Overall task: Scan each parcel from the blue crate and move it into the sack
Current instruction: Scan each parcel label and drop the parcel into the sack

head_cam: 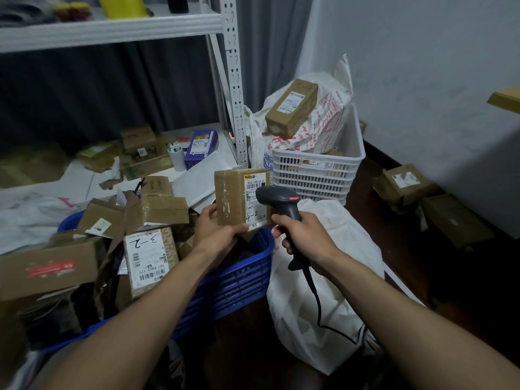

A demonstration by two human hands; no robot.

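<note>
The left hand point(218, 230) gripped an upright parcel point(236, 199) above the crate point(242, 280); at its 3 o'clock, the right hand point(305, 237) clasped a scanner point(281, 201).

The dark handheld scanner point(277, 197) covers part of the white label point(253, 181) on the brown cardboard parcel point(229, 201); its small print is illegible.

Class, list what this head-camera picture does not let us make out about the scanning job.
Head view:
1. Inside the sack: hidden by its own white folds.
2. Fine print on the held parcel: too small, and partly covered by the scanner.
3. Floor of the blue crate: buried under boxes.
</note>
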